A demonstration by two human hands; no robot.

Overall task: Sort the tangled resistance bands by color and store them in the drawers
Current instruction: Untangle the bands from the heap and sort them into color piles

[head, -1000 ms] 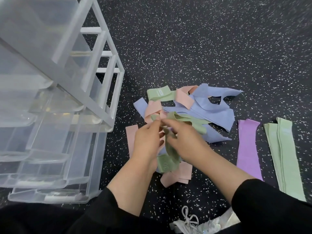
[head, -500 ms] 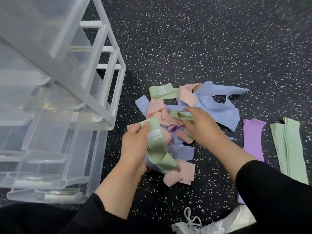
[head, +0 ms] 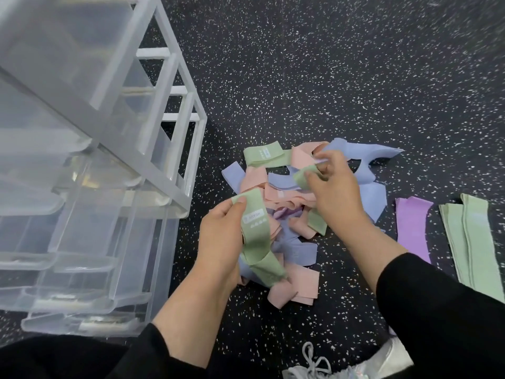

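A dark rubber floor flecked with white carries everything here, with a clear plastic drawer unit standing to the left, several drawers pulled out. The tangled pile of pink, blue, green and a little purple bands lies between the unit and two sorted lots to the right: a purple band laid flat, and beside it a stack of green bands. A second ago both hands were bunched together over one green loop low in the pile; now they have drawn apart. The left hand pinches the green band near its top end, the rest trailing down over the heap, while the right hand has reached up and curls its fingers round another fold of green near the blue strips; whether this is the same band or a second one cannot be told. By my reading, a green band is being teased loose, bound for the green stack, and nothing has reached a drawer yet. The held band bears a pale printed label with small icons beneath; the lettering is too blurred to read. Another green band at the pile's far edge shows a similar white mark.
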